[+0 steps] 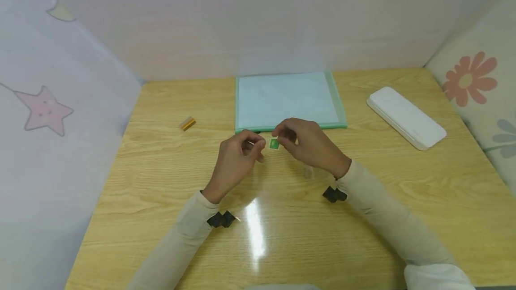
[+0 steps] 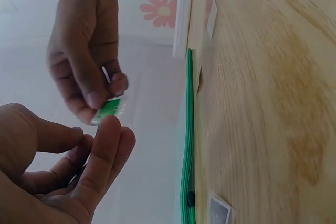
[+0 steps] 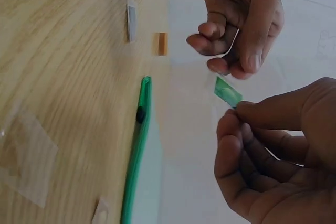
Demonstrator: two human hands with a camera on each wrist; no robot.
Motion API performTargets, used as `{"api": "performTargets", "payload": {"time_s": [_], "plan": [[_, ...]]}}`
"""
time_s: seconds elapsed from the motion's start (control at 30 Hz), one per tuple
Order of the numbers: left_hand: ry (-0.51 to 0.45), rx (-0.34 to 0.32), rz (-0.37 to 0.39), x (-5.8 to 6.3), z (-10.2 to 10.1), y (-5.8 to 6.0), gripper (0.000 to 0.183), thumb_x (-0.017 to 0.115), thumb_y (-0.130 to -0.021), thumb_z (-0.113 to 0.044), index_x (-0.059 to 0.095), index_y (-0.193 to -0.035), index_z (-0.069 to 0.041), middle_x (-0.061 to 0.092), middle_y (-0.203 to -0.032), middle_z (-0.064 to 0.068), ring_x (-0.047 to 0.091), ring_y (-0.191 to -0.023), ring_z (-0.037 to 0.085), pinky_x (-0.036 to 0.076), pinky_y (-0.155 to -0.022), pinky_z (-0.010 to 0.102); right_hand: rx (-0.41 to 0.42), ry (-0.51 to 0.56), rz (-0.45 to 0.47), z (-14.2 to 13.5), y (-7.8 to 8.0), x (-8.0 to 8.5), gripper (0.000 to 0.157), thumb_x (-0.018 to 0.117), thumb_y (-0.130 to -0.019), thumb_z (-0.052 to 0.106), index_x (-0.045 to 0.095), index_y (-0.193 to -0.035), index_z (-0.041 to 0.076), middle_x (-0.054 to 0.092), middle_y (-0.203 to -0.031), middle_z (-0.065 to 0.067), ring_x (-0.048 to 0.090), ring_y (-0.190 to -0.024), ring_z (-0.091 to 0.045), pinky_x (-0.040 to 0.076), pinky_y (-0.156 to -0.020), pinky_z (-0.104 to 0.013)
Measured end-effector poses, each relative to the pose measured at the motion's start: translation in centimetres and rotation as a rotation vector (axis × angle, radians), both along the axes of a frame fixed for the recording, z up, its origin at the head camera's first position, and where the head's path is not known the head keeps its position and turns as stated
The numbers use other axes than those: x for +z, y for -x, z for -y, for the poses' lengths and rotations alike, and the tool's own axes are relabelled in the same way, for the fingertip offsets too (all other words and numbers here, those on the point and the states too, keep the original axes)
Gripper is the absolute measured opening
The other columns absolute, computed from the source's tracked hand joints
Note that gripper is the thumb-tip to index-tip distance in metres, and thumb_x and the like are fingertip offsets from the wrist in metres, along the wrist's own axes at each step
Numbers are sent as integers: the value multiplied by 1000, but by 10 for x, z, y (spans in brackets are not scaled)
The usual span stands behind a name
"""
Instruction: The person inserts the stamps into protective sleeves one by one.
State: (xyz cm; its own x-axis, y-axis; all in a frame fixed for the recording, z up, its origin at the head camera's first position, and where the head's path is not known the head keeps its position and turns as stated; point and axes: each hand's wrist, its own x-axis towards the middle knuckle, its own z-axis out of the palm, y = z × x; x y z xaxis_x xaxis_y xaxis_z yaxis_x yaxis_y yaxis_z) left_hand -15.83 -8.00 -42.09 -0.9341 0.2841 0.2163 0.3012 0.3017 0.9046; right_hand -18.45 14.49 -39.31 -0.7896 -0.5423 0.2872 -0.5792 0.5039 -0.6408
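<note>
A small green stamp with a pale border [image 1: 274, 143] is held up between the hands, pinched at one edge by the thumb and forefinger of my right hand [image 1: 308, 144]. In the left wrist view the stamp [image 2: 107, 107] has a shiny clear edge. My left hand [image 1: 238, 158] is just left of it, its thumb and forefinger bent together and nothing showing between them. In the right wrist view the left hand's fingertips [image 3: 253, 62] lie a short way above the stamp [image 3: 229, 92].
Behind the hands lies a pale pouch with green edging [image 1: 290, 102]. An orange and brown block [image 1: 187, 123] rests at left, a white case [image 1: 406, 117] at right. Nearer are a clear sleeve [image 3: 34, 156] and a small grey-faced piece of paper [image 3: 132, 22].
</note>
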Motion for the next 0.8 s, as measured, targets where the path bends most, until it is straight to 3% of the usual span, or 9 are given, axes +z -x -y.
{"api": "performTargets", "payload": {"time_s": [0.1, 0.27, 0.4, 0.57, 0.7, 0.8], "plan": [[58, 28, 34, -3, 4, 0, 13, 63, -102, -25, 67, -106, -13, 69, -91, 6, 69, -66, 17, 56, -56, 34, -14, -89, 139, -1, 13, -16, 9, 65, -99, 11, 70, -106, 9, 68, -95, 3, 63, -81, -10, 53, -72, -30], [105, -5, 103, -8, 8, -1, 17, 64, -102, -25, 68, -104, -9, 70, -84, 11, 68, -66, 25, 56, -55, 36, -60, -235, 282, 3, 24, -44, 10, 63, -100, 13, 72, -103, 12, 68, -93, 3, 62, -83, -13, 53, -75, -32], [121, -13, 103, -9, 9, -1, 14, 64, -102, -25, 67, -103, -11, 70, -89, 10, 69, -69, 27, 56, -57, 34, -69, -313, 266, 11, 20, -51, 6, 65, -99, 14, 71, -98, 12, 65, -90, 3, 60, -80, -14, 52, -72, -31], [129, -10, 86, -5, 10, 0, 15, 63, -102, -25, 67, -102, -11, 70, -89, 9, 69, -69, 26, 56, -58, 33, -53, -380, 198, 15, 14, -46, 8, 69, -98, 18, 68, -95, 11, 61, -89, 3, 57, -78, -14, 50, -69, -30], [165, -24, 84, -7, 11, 0, 13, 63, -102, -23, 68, -103, -11, 70, -87, 8, 68, -68, 21, 55, -57, 33, -73, -367, 163, 0, 17, -34, 13, 63, -101, 22, 69, -100, 11, 63, -92, 2, 58, -81, -14, 51, -72, -32], [265, -76, 43, -11, 7, -2, 11, 65, -101, -23, 70, -101, -13, 69, -85, 0, 63, -68, 13, 53, -59, 31, -122, -334, 135, -21, 25, -19, 15, 61, -103, 21, 70, -105, 10, 64, -94, 1, 59, -83, -15, 51, -72, -34]]}}
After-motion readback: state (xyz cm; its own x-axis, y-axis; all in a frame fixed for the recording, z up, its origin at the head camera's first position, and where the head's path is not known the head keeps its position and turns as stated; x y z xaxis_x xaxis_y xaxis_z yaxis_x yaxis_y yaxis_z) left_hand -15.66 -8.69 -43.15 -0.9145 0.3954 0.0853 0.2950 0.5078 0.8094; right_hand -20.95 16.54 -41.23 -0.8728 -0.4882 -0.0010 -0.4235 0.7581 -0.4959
